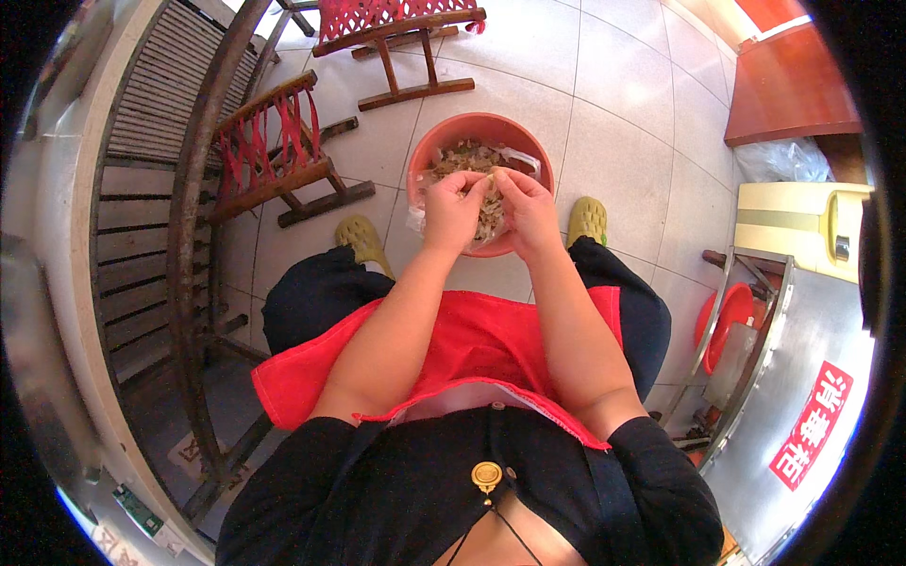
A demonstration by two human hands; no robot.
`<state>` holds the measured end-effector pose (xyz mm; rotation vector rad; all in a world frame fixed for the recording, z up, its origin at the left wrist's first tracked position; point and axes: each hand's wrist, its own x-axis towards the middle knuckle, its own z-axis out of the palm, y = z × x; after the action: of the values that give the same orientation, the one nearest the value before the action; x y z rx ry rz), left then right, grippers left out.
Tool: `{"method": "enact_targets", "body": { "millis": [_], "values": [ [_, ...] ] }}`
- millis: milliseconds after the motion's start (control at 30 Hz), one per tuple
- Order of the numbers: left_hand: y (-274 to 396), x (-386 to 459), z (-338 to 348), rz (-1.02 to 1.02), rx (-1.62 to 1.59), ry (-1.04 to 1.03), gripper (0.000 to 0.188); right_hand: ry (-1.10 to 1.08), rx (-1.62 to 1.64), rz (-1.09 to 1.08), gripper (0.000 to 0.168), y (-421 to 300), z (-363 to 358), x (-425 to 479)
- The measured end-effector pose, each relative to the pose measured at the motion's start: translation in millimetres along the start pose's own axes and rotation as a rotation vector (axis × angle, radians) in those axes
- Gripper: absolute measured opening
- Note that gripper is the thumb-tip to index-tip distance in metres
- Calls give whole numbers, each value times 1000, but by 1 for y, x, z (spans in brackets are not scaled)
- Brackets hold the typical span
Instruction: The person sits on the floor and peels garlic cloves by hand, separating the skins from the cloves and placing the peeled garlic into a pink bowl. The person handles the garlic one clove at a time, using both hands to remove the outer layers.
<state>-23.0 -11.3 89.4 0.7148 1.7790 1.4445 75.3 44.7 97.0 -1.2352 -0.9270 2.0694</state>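
My left hand [451,212] and my right hand [527,212] meet over a round reddish plastic bucket [422,148] on the floor between my feet. Thumbs and forefingers pinch a small pale yellowish piece [491,175], possibly a garlic clove; the fingers mostly hide it. Inside the bucket, a clear plastic bag [520,157] lines part of the wall. Brownish and pale scraps [460,159], like dry peelings, fill the bag, with a bit of green among them. My hands and wrists cover part of the bucket's contents.
Two wooden folding stools, one with red straps [283,134] and one with red webbing [396,18], stand ahead and left. A dark slatted rack [187,212] runs along my left. On my right are a metal cabinet [757,424], a yellowish box [786,219] and a red basin [729,318].
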Motion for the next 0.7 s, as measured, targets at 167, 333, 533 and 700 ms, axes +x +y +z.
{"method": "enact_targets", "body": {
  "millis": [167,333,533,700],
  "values": [
    [-3,1,-1,23,-31,57,12,26,28,13,28,8,-4,6],
    [-16,4,3,-135,-312,57,11,-199,443,167,21,8,-8,5],
    [-13,7,0,-152,-205,189,12,-266,596,206,21,8,-14,10],
    [3,1,3,18,-133,31,17,-133,229,204,17,-5,-2,1]
  ]
}}
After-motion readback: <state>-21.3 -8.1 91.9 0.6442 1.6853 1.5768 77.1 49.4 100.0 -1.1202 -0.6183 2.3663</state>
